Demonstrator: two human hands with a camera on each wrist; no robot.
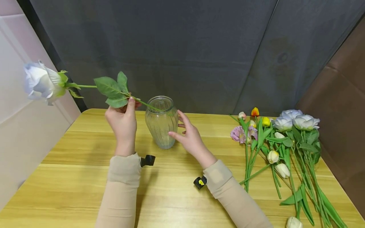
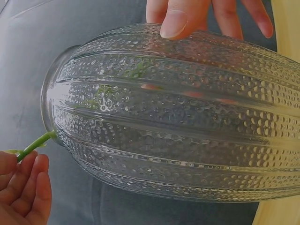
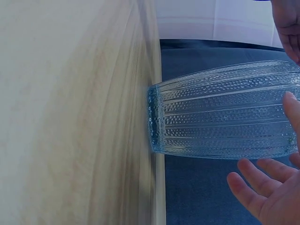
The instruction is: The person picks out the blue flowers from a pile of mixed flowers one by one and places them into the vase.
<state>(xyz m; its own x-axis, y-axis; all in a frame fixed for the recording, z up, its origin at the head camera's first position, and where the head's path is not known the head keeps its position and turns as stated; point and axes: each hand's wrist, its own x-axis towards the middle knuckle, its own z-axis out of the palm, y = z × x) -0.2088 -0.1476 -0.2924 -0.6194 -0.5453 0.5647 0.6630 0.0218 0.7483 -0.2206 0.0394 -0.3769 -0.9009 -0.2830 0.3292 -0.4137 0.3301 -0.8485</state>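
My left hand (image 1: 122,123) pinches the green stem of a pale blue-white rose (image 1: 42,82) between thumb and fingers, just below its leaves (image 1: 109,88). The bloom points out to the left, and the stem slants down to the right. Its lower end passes over the rim into the mouth of a clear ribbed glass vase (image 1: 161,126), which stands upright on the table. Green shows faintly through the dimpled glass in the left wrist view. At the vase's right side is my right hand (image 1: 191,136), fingers spread and loosely bent, thumb at the front of the glass (image 3: 225,112).
On the right of the wooden table (image 1: 176,196) lies a loose pile of flowers: blue-white roses (image 1: 306,122), white tulips (image 1: 282,171), yellow and orange tulips (image 1: 255,111) and purple blooms (image 1: 238,134). A dark grey panel (image 1: 171,47) rises behind the table.
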